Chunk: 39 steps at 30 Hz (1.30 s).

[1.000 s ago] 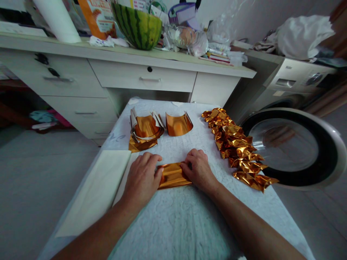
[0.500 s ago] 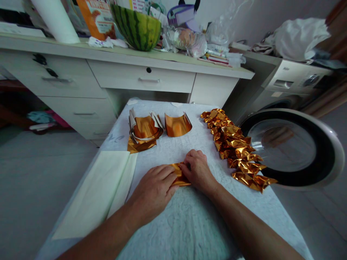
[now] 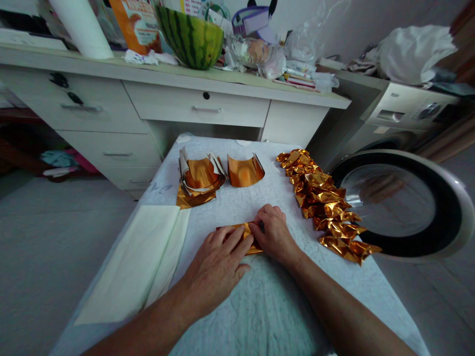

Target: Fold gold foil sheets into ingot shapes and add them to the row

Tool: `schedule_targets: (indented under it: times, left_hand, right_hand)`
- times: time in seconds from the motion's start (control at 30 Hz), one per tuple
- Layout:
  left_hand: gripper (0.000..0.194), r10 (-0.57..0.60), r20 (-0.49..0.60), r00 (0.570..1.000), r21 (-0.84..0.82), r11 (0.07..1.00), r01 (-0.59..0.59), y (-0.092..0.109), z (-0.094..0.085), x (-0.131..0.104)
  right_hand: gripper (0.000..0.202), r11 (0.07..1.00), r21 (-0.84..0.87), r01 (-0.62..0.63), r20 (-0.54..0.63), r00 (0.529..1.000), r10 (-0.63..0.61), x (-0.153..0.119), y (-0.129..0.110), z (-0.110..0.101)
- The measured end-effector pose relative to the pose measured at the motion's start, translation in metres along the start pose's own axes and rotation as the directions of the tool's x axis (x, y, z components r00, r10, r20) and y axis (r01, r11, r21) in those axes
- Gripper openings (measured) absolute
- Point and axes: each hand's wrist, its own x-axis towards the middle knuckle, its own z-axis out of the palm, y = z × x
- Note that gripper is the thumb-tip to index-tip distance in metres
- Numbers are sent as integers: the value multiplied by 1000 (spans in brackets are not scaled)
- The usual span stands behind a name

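A flat folded piece of gold foil paper (image 3: 248,231) lies on the cloth-covered table. My left hand (image 3: 218,262) rests over its left part with the fingers spread and laid flat. At its right end my right hand (image 3: 272,232) grips the foil, fingers bent and drawn together. Beyond my hands stand a stack of curved foil sheets with pale backing (image 3: 202,173) and a smaller curved gold stack (image 3: 245,170). Crumpled gold foil pieces (image 3: 321,198) form a row on the right side. Pale folded paper (image 3: 129,262) lies on the left.
A white desk with drawers (image 3: 200,104) stands behind the table, holding a cut watermelon (image 3: 191,39), a paper roll (image 3: 81,29) and plastic bags. On the right, a washing machine's round door (image 3: 401,198) hangs open beside the table edge.
My left hand's fingers have spread and flattened, and its thumb has moved off the foil's near edge. More of the foil's left end shows. My right hand has barely moved.
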Motion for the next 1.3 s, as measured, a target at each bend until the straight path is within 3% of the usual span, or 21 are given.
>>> schedule_targets:
  times: [0.6, 0.9, 1.0, 1.13, 1.3]
  left_hand:
    - [56, -23, 112, 993, -18, 1000, 25, 0, 1, -4]
    - [63, -12, 106, 994, 8, 1000, 12, 0, 6, -11]
    - [64, -13, 118, 993, 11, 1000, 12, 1, 4, -11]
    - [66, -14, 122, 992, 13, 1000, 12, 2, 4, -12]
    - [66, -11, 109, 994, 6, 1000, 10, 3, 6, -12]
  right_hand:
    - [17, 998, -32, -47, 24, 999, 48, 1, -5, -3]
    - [7, 995, -57, -77, -40, 996, 74, 1, -4, 1]
    - [8, 1000, 9, -8, -74, 997, 9, -1, -6, -2]
    - [14, 974, 165, 158, 11, 987, -162, -2, -11, -6]
    - [17, 970, 197, 142, 69, 985, -158, -3, -14, -6]
